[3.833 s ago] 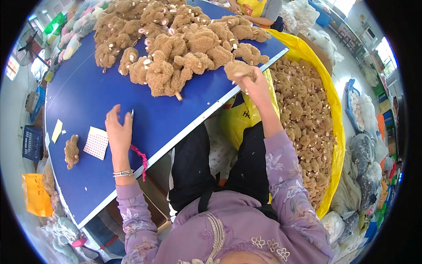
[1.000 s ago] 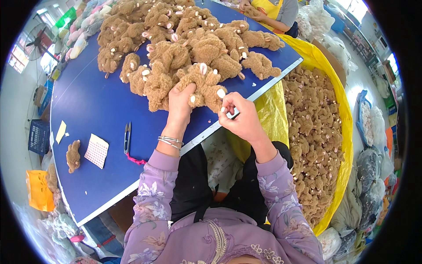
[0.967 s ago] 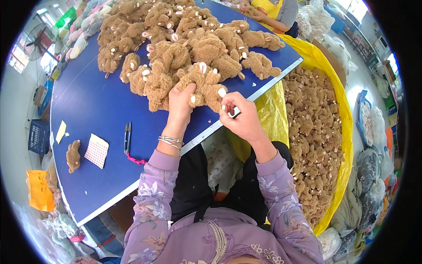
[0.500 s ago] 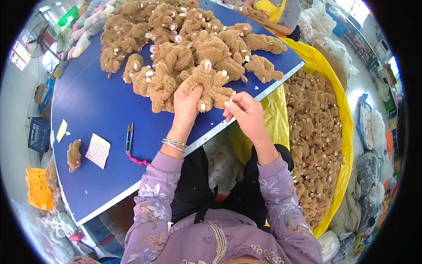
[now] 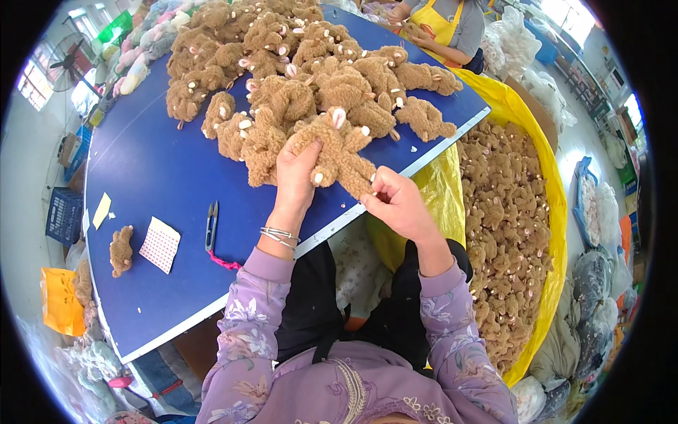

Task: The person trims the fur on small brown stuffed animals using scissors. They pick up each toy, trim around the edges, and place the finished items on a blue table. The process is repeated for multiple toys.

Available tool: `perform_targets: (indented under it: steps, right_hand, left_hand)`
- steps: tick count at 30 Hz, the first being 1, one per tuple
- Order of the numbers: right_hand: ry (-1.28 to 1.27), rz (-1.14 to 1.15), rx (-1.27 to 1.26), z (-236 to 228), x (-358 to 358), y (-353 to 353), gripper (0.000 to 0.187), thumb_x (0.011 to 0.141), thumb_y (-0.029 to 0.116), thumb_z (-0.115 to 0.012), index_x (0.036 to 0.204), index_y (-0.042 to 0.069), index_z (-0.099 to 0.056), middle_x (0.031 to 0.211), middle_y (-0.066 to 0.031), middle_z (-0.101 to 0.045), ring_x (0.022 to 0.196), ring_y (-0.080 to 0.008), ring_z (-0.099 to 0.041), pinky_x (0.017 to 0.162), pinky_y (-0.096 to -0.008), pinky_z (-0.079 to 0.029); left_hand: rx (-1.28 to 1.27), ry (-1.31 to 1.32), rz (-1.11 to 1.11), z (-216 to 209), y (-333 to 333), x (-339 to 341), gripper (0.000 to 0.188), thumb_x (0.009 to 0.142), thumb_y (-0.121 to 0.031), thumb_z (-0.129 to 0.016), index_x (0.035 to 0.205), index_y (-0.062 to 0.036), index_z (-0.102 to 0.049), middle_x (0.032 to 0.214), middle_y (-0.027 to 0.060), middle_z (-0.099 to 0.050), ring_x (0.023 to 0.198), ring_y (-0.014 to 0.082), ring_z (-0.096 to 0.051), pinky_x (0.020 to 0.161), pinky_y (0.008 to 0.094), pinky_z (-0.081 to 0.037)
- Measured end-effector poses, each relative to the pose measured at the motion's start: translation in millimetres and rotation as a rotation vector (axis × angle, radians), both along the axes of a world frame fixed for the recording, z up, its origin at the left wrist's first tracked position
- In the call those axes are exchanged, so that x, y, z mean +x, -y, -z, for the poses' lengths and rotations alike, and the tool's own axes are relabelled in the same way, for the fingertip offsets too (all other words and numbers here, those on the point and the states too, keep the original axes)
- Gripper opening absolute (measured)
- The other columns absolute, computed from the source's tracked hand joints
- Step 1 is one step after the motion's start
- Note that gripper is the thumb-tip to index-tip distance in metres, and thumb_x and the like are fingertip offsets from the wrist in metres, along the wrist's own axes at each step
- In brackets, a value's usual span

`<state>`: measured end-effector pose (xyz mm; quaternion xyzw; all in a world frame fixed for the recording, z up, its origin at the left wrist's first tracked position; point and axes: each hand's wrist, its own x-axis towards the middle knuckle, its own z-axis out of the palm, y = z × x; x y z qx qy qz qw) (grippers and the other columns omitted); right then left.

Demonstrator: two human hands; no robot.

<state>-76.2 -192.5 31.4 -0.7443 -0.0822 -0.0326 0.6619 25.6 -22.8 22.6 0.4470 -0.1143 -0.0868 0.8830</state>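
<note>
A brown fluffy plush toy skin [image 5: 330, 151] with a pink-lined ear and small white patches is held between my hands at the table's near edge. My left hand [image 5: 296, 169] grips its body, thumb on top. With thumb and fingers closed, my right hand [image 5: 400, 201] pinches the end of a limb that points down to the right. Right behind it, a heap of similar plush pieces [image 5: 282, 99] covers the far part of the blue table [image 5: 169, 191]. Thread snips [image 5: 212, 225] with a pink cord lie to the left of my left forearm.
A white sheet with small pink marks [image 5: 160, 244], a yellow paper slip [image 5: 102, 210] and a small brown plush piece [image 5: 121, 251] lie at the left. On the right stands a yellow sack [image 5: 558, 233] full of brown plush pieces. A co-worker [image 5: 452, 32] handles a piece across the table.
My right hand has shifted slightly down, and the limb it pinches is now stretched out longer. The white bit near its fingertips no longer shows. My left hand keeps its grip.
</note>
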Motion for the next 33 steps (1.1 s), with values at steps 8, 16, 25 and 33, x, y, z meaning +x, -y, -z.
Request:
perform_targets:
  steps: [8,16,25,33]
  right_hand:
    - [0.094,0.197,0.411,-9,5,57,0.012,0.082,-0.004,-0.058,0.084,0.004,-0.049,0.064,-0.0045,-0.055,0.050,-0.0112,-0.053,0.047,-0.0232,-0.045]
    - [0.388,0.525,0.844,-2,9,123,0.022,0.095,0.023,-0.049,0.086,0.005,-0.057,0.075,-0.0057,-0.061,0.055,-0.0124,-0.052,0.055,-0.0247,-0.048]
    - [0.091,0.667,0.705,33,1,126,0.014,0.095,0.014,-0.053,0.088,0.003,-0.058,0.076,-0.0052,-0.060,0.061,-0.0117,-0.053,0.056,-0.0245,-0.046]
    - [-0.107,0.644,0.196,57,24,136,0.023,0.092,0.024,-0.056,0.084,0.003,-0.058,0.066,-0.0045,-0.057,0.051,-0.0109,-0.048,0.049,-0.0236,-0.041]
  left_hand:
    - [0.205,0.129,-0.023,-17,-9,3,0.016,0.096,-0.021,-0.055,0.102,-0.0069,-0.059,0.106,0.0054,-0.065,0.091,0.0093,-0.060,0.073,0.0227,-0.048]
    - [0.838,0.407,-0.390,11,-15,24,0.033,0.084,-0.020,-0.066,0.108,0.0004,-0.059,0.098,0.0137,-0.063,0.096,0.0223,-0.059,0.088,0.0314,-0.046]
    - [1.339,0.853,-0.534,14,-11,14,0.047,0.076,-0.016,-0.068,0.120,-0.0028,-0.055,0.114,0.0130,-0.061,0.113,0.0295,-0.052,0.097,0.0421,-0.039]
    - [1.381,0.775,-0.304,13,-11,5,0.036,0.071,-0.008,-0.066,0.106,-0.0078,-0.058,0.109,0.0093,-0.061,0.108,0.0323,-0.051,0.095,0.0436,-0.036]
